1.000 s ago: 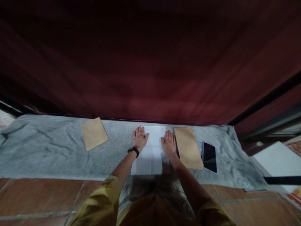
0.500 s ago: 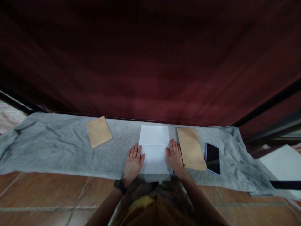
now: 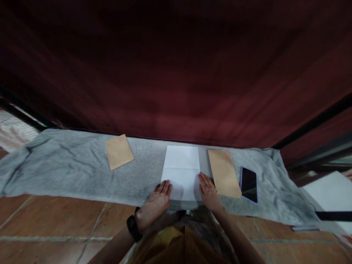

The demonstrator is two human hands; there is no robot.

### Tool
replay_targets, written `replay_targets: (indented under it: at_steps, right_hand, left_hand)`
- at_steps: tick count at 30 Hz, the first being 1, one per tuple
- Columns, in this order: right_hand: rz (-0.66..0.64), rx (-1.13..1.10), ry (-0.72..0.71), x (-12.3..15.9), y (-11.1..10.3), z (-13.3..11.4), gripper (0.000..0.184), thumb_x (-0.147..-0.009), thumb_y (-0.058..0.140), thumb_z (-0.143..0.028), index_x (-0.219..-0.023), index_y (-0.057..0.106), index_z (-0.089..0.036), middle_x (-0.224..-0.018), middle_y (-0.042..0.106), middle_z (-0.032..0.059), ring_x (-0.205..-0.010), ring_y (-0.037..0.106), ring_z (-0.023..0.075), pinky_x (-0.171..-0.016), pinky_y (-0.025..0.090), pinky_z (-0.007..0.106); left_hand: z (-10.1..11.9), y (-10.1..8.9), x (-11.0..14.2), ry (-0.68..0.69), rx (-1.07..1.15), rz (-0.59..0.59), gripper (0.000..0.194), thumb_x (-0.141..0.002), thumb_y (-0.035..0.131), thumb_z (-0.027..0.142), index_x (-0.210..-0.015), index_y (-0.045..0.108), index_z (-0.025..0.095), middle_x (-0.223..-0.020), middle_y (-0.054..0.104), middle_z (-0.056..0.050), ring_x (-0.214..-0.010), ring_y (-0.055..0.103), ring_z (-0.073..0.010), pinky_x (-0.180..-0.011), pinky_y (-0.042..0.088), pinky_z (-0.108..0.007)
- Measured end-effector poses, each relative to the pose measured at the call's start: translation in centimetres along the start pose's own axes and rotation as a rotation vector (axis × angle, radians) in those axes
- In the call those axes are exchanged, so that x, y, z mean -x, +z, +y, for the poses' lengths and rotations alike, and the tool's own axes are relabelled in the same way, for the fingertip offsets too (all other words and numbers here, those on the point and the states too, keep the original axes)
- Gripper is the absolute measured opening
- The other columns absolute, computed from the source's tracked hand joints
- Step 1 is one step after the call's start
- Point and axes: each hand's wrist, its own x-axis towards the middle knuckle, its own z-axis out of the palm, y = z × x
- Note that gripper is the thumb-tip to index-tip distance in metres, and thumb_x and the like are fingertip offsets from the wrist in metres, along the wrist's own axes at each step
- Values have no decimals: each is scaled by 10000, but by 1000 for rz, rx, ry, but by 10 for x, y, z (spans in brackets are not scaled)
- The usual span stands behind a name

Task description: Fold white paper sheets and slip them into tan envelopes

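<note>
A white sheet of paper (image 3: 181, 157) with crease lines across it lies flat on a grey cloth (image 3: 79, 165). My left hand (image 3: 158, 200) rests palm down at the sheet's lower left edge, fingertips on the paper. At the right edge, my right hand (image 3: 209, 194) lies with its fingers stretched out, touching the sheet's side. Both hands are open, and neither grips anything that I can see. Just right of my right hand is a brown paper envelope (image 3: 224, 172).
A smaller brown envelope (image 3: 119, 152) lies to the left on the cloth. A phone (image 3: 249, 185) with a purple edge is at the right. Dark red fabric (image 3: 176, 91) hangs behind. Tiled floor (image 3: 60, 216) shows along the front, and a white panel (image 3: 330, 194) stands far right.
Both hands have slid down along the sheet's sides towards me. The left hand has turned inward, its fingers now over the lower left part of the paper. The view has shifted slightly.
</note>
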Motion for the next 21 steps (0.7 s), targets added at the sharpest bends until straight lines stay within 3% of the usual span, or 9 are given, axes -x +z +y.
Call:
replay_targets:
  at_steps: [8,14,17,21]
  right_hand:
    - [-116,39,-39,15,-2,6,722,-821,356,59,-1510,467,-127,-1582,465,112,-1482,391,213,-1225,378,418]
    - [-132,-34,-43,15,-6,8,732,-816,361,56,-1505,485,-159,-1565,488,104,-1473,409,221,-1222,392,450]
    - [-131,-126,-50,15,-6,10,738,-824,350,51,-1504,493,-197,-1548,510,93,-1452,442,209,-1211,417,454]
    - [-78,-191,3,14,-2,12,766,-826,347,38,-1531,459,-237,-1553,502,90,-1449,452,214,-1203,431,471]
  left_hand:
    - [-1,7,10,27,-30,47,801,-817,295,-87,-1566,386,182,-1621,400,-130,-1513,350,-232,-1210,352,-439]
    - [-11,11,9,0,152,31,797,-800,310,-82,-1550,408,171,-1630,391,-96,-1510,352,-193,-1225,347,-400]
    - [-18,10,6,-126,355,61,712,-811,426,16,-1509,470,151,-1621,402,-124,-1489,396,-234,-1196,390,-412]
    - [-24,-5,-4,-430,806,100,589,-859,566,262,-1435,564,141,-1414,629,-166,-1248,639,-313,-1033,530,-446]
